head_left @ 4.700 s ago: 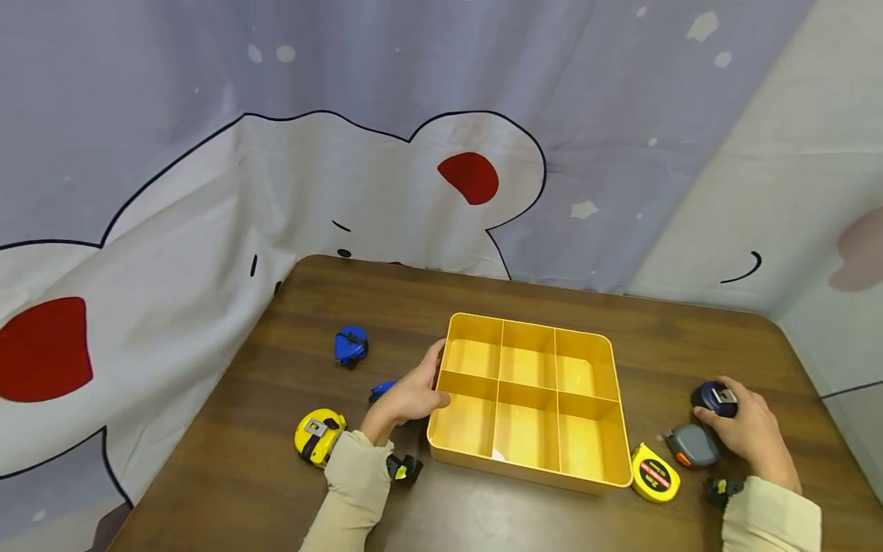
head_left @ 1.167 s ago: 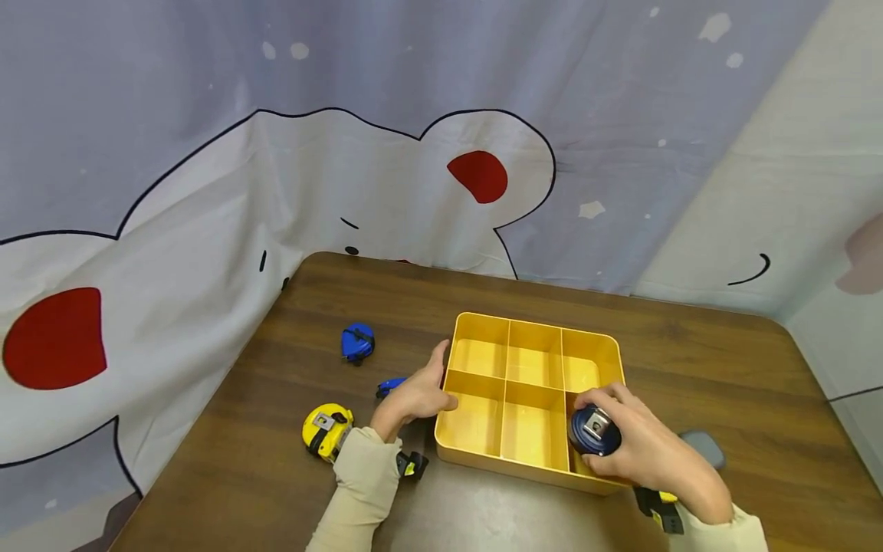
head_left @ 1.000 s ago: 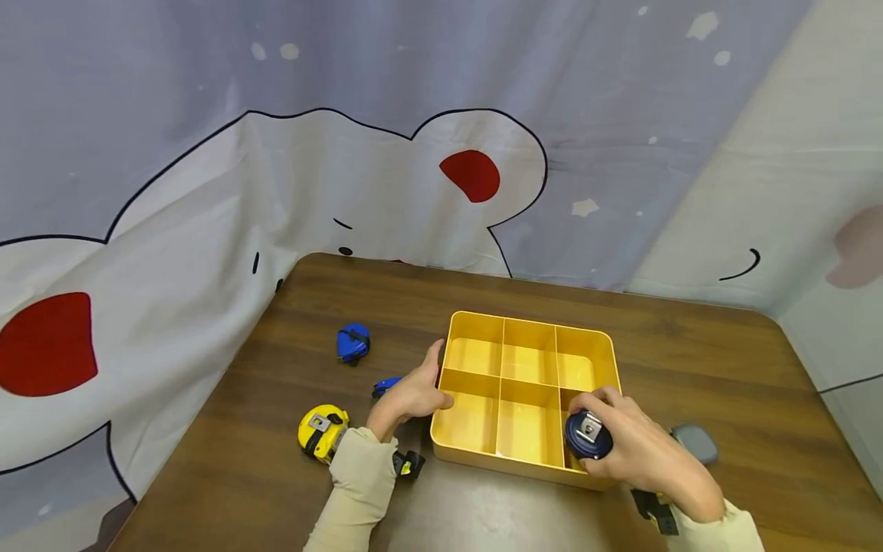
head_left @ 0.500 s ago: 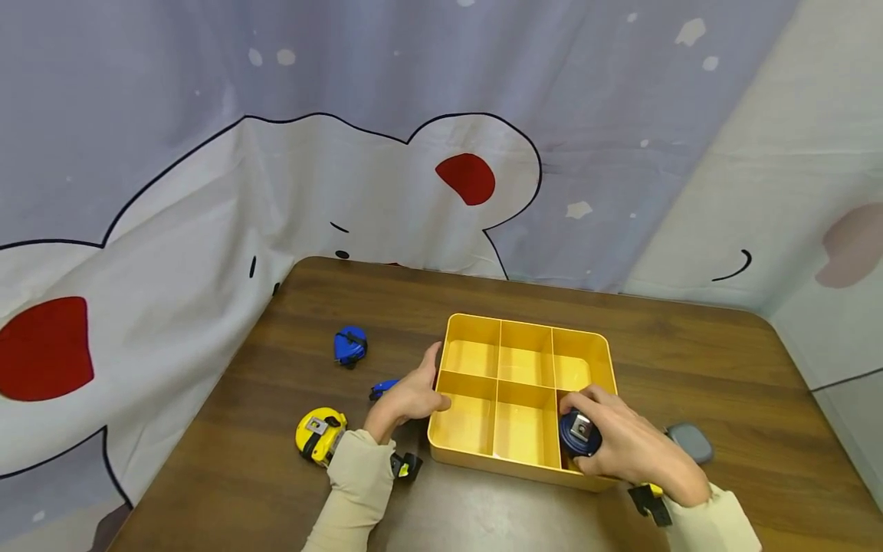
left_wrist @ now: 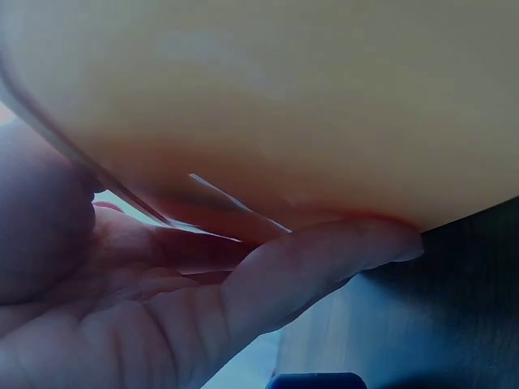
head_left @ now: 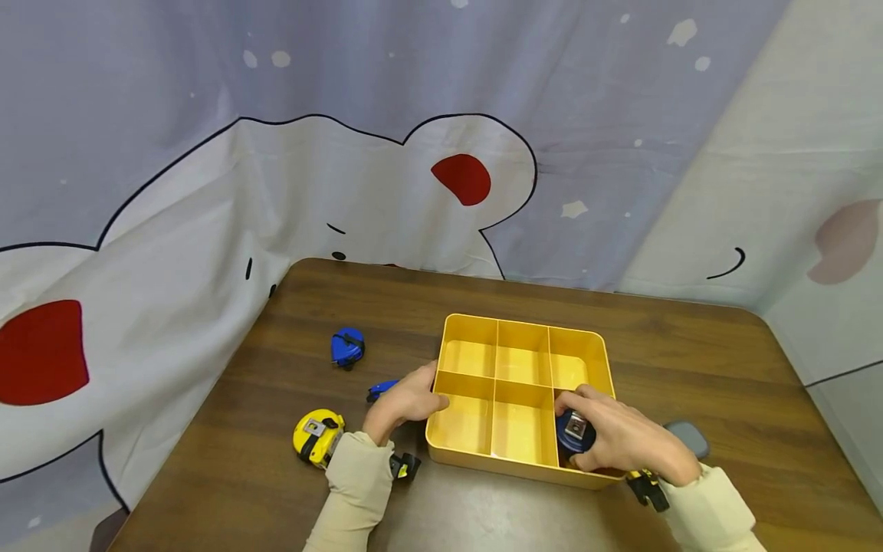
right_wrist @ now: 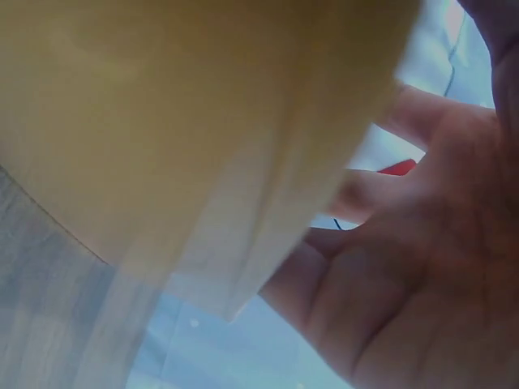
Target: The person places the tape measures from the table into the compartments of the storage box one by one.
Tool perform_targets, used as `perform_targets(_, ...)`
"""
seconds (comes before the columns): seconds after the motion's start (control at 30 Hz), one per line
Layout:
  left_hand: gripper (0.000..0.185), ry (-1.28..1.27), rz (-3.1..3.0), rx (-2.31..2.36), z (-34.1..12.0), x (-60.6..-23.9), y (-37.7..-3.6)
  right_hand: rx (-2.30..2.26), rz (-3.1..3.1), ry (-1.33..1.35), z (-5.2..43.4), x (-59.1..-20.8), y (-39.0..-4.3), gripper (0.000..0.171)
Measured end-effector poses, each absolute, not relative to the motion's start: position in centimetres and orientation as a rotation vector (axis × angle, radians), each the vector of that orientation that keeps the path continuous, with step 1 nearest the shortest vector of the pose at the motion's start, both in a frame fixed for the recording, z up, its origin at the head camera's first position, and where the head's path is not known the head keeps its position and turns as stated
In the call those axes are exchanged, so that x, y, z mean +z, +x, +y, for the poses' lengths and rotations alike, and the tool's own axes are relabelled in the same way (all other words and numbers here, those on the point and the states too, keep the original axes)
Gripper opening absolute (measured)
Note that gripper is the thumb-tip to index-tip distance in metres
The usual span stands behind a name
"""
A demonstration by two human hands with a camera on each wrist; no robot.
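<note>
A yellow tray [head_left: 527, 471] with several compartments sits on the brown table [head_left: 483, 514]. My left hand [head_left: 414, 397] grips its left rim, thumb on the rim and fingers along the outer wall. In the left wrist view one finger [left_wrist: 324, 259] lies pressed against the tray wall [left_wrist: 284, 105]. My right hand [head_left: 617, 441] holds a round dark blue tape measure [head_left: 575, 431] low inside the tray's front right compartment. The right wrist view shows only the tray wall [right_wrist: 162, 121] and my palm [right_wrist: 405, 275].
A blue tape measure [head_left: 347, 347], a small blue item [head_left: 381, 389] and a yellow tape measure [head_left: 317, 435] lie left of the tray. A grey tape measure [head_left: 690, 438] lies to its right. Printed cloth hangs behind and beside the table.
My right hand brought the dark blue tape measure from the table's right side over the tray and lowered it into the front right compartment. The left hand stayed on the rim.
</note>
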State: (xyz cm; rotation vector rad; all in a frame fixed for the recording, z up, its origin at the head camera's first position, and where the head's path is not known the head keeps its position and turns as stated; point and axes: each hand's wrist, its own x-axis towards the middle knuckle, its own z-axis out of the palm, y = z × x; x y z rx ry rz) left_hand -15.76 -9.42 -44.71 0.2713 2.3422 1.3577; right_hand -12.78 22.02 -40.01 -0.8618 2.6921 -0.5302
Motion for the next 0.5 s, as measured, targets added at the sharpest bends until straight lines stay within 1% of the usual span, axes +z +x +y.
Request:
perform_targets(0.1, 0.064, 0.279, 2.342, 1.369, -9.5, -44.8, -15.7, -0.495, 2.688, -0.872, 22.0, -40.2, -12.9, 0.054)
perform_targets(0.33, 0.063, 0.309, 2.329, 1.396, -9.4, -44.8, -15.8, -0.268, 2.744, -0.94, 21.6, -41.2, -13.0, 0.06)
perform_targets(0.4, 0.064, 0.306, 2.328, 1.397, -9.4, -44.8, -15.8, -0.266, 2.748, -0.967, 21.5, -41.4, -12.9, 0.058)
perform_targets(0.5, 0.064, 0.307, 2.319, 1.406, -9.4, -44.9, -15.8, -0.249, 2.747, -1.004, 21.4, -41.7, -12.9, 0.048)
